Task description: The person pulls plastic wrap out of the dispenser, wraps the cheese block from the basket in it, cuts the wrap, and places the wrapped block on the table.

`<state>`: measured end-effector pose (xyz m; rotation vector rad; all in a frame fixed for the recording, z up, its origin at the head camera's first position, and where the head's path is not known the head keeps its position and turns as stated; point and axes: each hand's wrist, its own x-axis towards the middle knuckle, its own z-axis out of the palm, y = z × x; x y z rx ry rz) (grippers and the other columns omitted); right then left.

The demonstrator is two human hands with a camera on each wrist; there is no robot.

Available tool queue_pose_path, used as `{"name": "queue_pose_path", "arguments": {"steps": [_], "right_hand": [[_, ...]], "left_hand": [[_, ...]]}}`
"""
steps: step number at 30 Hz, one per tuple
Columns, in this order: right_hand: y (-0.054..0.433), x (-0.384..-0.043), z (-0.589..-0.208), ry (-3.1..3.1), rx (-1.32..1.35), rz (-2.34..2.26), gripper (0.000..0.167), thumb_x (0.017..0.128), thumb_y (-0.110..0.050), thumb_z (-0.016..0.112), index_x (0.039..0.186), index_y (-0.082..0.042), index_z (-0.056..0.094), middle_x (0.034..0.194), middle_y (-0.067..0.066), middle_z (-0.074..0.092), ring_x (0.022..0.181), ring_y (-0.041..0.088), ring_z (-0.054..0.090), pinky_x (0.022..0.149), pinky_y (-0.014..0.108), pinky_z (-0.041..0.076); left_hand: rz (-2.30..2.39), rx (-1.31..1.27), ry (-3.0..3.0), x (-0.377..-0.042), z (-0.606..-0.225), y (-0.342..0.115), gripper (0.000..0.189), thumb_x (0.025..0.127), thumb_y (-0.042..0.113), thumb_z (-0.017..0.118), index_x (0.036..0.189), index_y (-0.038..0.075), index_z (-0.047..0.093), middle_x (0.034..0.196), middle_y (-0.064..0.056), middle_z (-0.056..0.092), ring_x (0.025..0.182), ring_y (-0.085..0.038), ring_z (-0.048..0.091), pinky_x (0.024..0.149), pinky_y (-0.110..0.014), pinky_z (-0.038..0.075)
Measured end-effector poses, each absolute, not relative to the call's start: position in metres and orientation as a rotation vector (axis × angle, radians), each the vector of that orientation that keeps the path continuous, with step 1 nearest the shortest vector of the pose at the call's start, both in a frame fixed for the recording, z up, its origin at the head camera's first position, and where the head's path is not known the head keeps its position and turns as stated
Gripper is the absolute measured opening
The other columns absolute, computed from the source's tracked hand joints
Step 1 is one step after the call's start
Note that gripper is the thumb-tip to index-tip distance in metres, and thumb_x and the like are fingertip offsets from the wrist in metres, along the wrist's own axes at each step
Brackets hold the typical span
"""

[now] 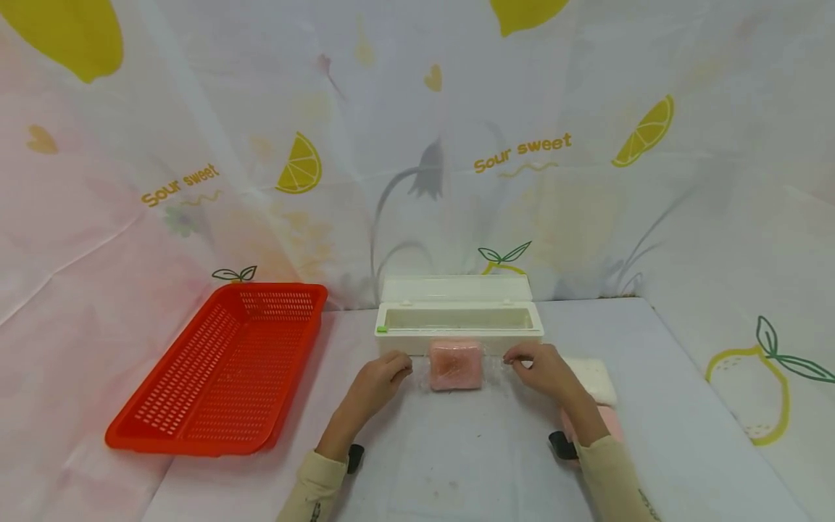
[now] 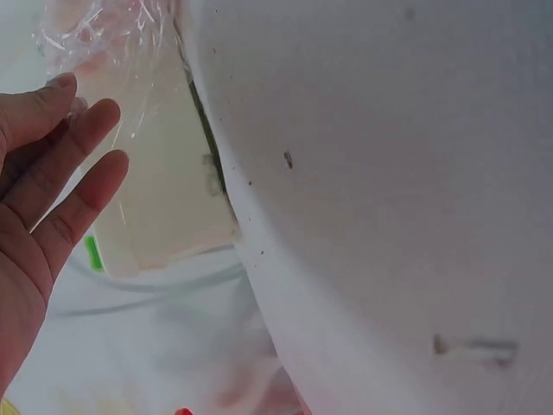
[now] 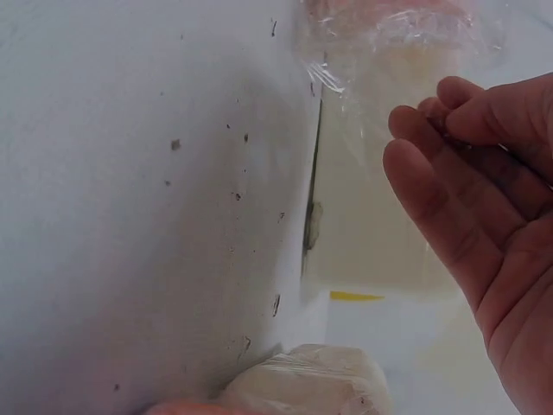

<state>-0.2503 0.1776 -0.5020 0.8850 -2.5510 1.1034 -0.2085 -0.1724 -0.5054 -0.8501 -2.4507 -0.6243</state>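
A pink, pillow-like block [image 1: 455, 365] lies in front of the white cling-film box, wrapped in clear plastic film [image 2: 108, 39] that bunches out at both sides. My left hand [image 1: 377, 377] pinches the film's left end between thumb and finger. On the other side, the right hand [image 1: 541, 370] pinches the right end with thumb and fingertips. In both wrist views the crinkled film stretches from the block toward the fingers. Just behind is the long white box [image 1: 391, 344], its lid [image 1: 457, 288] raised.
A red perforated basket [image 1: 287, 406] stands at the left. Beside the right forearm lie a white wrapped block [image 1: 595, 380] and a pink one [image 1: 612, 422], partly hidden by the arm. A printed cloth [image 1: 365, 109] hangs behind the white table [image 1: 450, 471].
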Motion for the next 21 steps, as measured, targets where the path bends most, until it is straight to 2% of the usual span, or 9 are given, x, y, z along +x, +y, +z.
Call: {"name": "queue_pose_path", "arguments": {"steps": [6, 13, 21], "right_hand": [[0.176, -0.248, -0.503, -2.6, 1.002, 0.982, 0.015, 0.083, 0.004, 0.067, 0.091, -0.006, 0.076, 0.089, 0.0, 0.073, 0.081, 0.011, 0.066, 0.073, 0.038, 0.055], [0.173, -0.241, -0.501, -2.651, 1.067, 0.965, 0.015, 0.083, 0.0, 0.065, 0.092, -0.007, 0.074, 0.092, 0.003, 0.072, 0.082, 0.013, 0.063, 0.073, 0.039, 0.054], [0.169, -0.235, -0.499, -2.789, 1.055, 0.851, 0.025, 0.079, -0.011, 0.065, 0.101, -0.005, 0.075, 0.097, 0.002, 0.072, 0.089, 0.019, 0.066, 0.078, 0.04, 0.054]], "left_hand": [[-0.589, -0.866, -2.505, -0.204, -0.506, -0.167, 0.018, 0.082, 0.001, 0.078, 0.096, 0.008, 0.069, 0.09, 0.002, 0.065, 0.076, -0.01, 0.058, 0.072, -0.023, 0.054], [-0.523, -0.965, -2.473, -0.2, -0.508, -0.162, 0.017, 0.081, 0.001, 0.079, 0.094, 0.006, 0.07, 0.095, 0.0, 0.069, 0.085, -0.011, 0.065, 0.075, -0.025, 0.054], [-0.458, -0.981, -2.54, -0.192, -0.508, -0.158, 0.015, 0.083, 0.0, 0.077, 0.096, 0.006, 0.071, 0.091, 0.001, 0.068, 0.079, -0.009, 0.062, 0.075, -0.023, 0.054]]}}
